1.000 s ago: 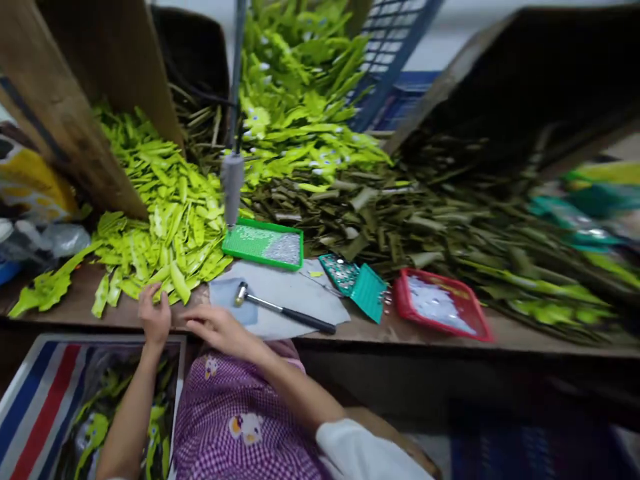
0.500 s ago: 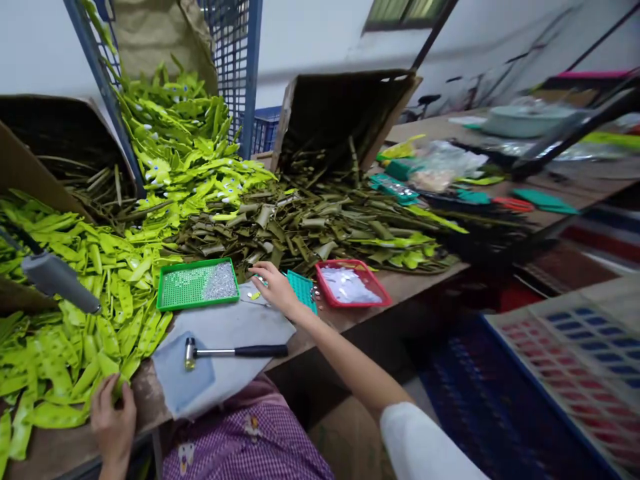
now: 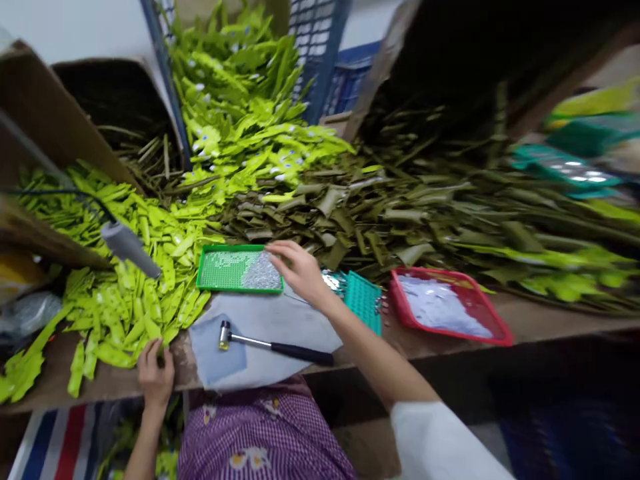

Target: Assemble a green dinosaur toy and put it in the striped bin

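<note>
My right hand [image 3: 300, 272] reaches over the right end of a green tray [image 3: 202, 275], fingers stretched out and slightly bent. Under and beside its fingertips lies a heap of tiny silvery pieces [image 3: 263, 272]. My left hand [image 3: 156, 375] rests at the table's front edge, fingers curled at the border of a pile of yellow-green leaf-shaped pieces [image 3: 113, 323]. Its fingertips are partly hidden, and whatever lies between them cannot be made out. Between my hands, a hammer [image 3: 270, 345] with a black handle lies on a grey-blue cloth [image 3: 290, 320].
Right of my right hand are a teal perforated mat [image 3: 364, 300] and a red basket [image 3: 506, 339] holding white pieces. Behind them spreads a heap of dark olive strips [image 3: 350, 213]. A grey cylindrical tool [image 3: 129, 248] hangs at left. Yellow-green pieces fill a blue crate [image 3: 325, 67].
My right hand has moved from the small items right of the green tray onto its silvery heap. My left hand stays by the pile. The view has turned and come closer.
</note>
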### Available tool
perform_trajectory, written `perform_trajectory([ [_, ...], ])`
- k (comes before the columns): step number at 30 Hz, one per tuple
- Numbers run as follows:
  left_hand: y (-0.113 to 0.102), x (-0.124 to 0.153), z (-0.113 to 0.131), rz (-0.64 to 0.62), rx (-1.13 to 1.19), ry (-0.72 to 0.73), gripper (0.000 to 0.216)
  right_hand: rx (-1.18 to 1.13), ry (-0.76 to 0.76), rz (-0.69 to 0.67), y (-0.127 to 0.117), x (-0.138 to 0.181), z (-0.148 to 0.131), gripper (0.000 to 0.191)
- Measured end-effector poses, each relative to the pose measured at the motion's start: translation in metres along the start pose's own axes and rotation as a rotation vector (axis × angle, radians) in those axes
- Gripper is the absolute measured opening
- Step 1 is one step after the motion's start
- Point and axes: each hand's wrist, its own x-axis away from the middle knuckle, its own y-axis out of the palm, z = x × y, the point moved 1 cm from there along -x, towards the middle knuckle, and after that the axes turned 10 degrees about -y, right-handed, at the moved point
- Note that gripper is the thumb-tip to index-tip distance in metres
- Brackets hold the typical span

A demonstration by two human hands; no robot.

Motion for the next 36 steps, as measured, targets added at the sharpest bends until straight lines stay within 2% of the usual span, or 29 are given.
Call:
perform_trajectory([
  [3, -0.009, 0.001, 0.004, 0.012, 0.009, -0.114, 0.026, -0.056, 0.144, 0.066, 0.002, 0.061, -0.020, 0.023],
  [5, -0.023, -0.007, -0.006, 0.085, -0.036, -0.202, 0.022, -0.095, 0.211, 0.044, 0.004, 0.095, -0.030, 0.022],
  [7, -0.045, -0.027, -0.028, 0.156, -0.128, -0.286, 0.023, -0.144, 0.230, -0.017, 0.010, 0.119, -0.037, 0.022],
  [10, -0.079, -0.078, -0.075, 0.224, -0.254, -0.432, 0.029, -0.177, 0.208, -0.086, 0.022, 0.134, -0.051, 0.021],
  [12, -0.087, -0.117, -0.102, 0.156, -0.278, -0.476, 0.031, -0.178, 0.185, -0.105, 0.029, 0.134, -0.066, 0.018],
  [13, -0.085, -0.135, -0.112, 0.055, -0.293, -0.508, 0.036, -0.188, 0.162, -0.113, 0.033, 0.133, -0.075, 0.017],
  [15, -0.071, -0.160, -0.124, -0.195, -0.418, -0.660, 0.053, -0.227, 0.083, -0.140, 0.042, 0.131, -0.095, 0.016],
  [17, -0.054, -0.170, -0.128, -0.314, -0.486, -0.772, 0.059, -0.242, -0.021, -0.174, 0.053, 0.131, -0.110, 0.018],
  [19, -0.041, -0.169, -0.127, -0.313, -0.479, -0.808, 0.055, -0.217, -0.089, -0.217, 0.065, 0.137, -0.117, 0.018],
  [22, -0.032, -0.162, -0.129, -0.262, -0.447, -0.817, 0.055, -0.123, -0.119, -0.290, 0.076, 0.153, -0.111, 0.017],
  [25, -0.028, -0.157, -0.134, -0.189, -0.405, -0.827, 0.064, 0.077, -0.157, -0.364, 0.081, 0.165, -0.095, 0.022],
  [30, -0.023, -0.157, -0.137, -0.082, -0.353, -0.844, 0.045, 0.384, -0.143, -0.421, 0.086, 0.166, -0.059, 0.032],
  [33, -0.026, -0.156, -0.137, -0.051, -0.333, -0.834, 0.042, 0.427, -0.123, -0.462, 0.080, 0.164, -0.035, 0.033],
  [36, -0.036, -0.149, -0.135, -0.036, -0.306, -0.815, 0.045, 0.505, -0.039, -0.424, 0.060, 0.165, -0.017, 0.036],
])
